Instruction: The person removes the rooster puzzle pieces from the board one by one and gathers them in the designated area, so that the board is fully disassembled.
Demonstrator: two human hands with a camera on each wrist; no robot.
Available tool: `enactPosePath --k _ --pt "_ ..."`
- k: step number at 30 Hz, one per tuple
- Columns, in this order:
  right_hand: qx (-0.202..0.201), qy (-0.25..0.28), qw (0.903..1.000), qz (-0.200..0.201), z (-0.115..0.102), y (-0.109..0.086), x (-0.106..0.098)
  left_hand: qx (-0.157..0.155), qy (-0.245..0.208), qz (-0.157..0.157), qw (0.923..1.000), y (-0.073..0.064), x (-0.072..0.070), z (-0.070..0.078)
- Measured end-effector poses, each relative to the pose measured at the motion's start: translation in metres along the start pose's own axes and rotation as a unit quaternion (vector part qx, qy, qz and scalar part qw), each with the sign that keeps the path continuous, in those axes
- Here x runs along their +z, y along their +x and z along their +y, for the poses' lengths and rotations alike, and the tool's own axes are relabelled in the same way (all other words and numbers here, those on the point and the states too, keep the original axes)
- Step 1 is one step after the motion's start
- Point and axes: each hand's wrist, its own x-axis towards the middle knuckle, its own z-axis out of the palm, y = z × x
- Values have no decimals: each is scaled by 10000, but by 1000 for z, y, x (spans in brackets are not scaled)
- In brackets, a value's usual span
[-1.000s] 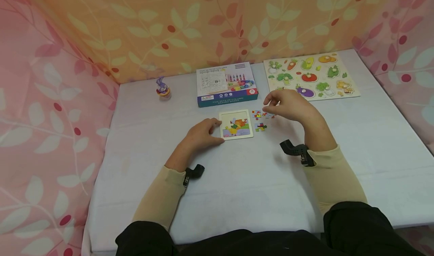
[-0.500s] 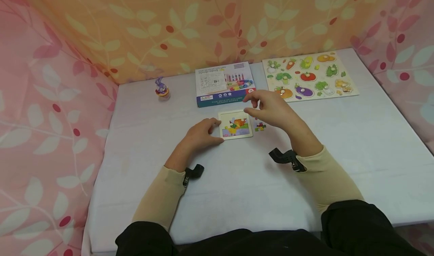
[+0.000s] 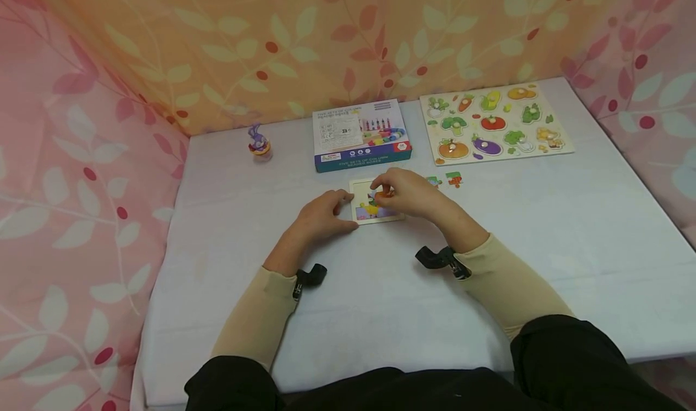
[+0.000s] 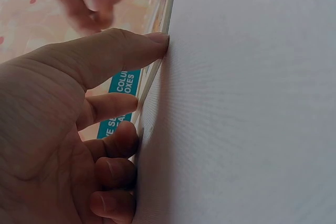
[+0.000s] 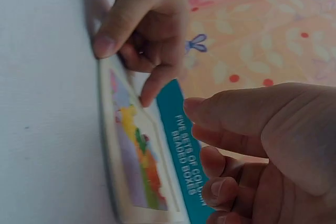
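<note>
A small square jigsaw puzzle (image 3: 375, 220) in a cream frame lies on the white table, a colourful picture partly filled in. My left hand (image 3: 321, 216) rests at its left side, thumb at the near corner and index finger on the edge; its other fingers are loosely bent. Over the puzzle's right half hovers my right hand (image 3: 410, 193), thumb and index fingertips close together above the picture. In the right wrist view no piece shows between those fingertips (image 5: 193, 106), though blur and angle leave this unsure. Loose jigsaw pieces (image 3: 454, 179) lie right of the puzzle, some hidden under the right hand.
Behind the puzzle stands a flat bead-set box (image 3: 361, 136). To the back right lies a vegetable peg board (image 3: 497, 124). A small purple rabbit-eared figure (image 3: 260, 144) stands at the back left. Patterned curtains (image 3: 348, 36) border the table (image 3: 244, 217).
My right hand has moved left and down from the loose pieces to over the puzzle, uncovering pieces at the right. My left hand has stayed at the frame.
</note>
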Motion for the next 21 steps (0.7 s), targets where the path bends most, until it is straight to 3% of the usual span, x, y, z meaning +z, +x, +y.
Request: enactPosePath --k 10,21 --pt "252 -424 9986 -171 17 12 21 29 -53 19 10000 -2 0 0" --pt "401 108 9990 179 22 18 27 107 -64 -9 9999 1 0 -2"
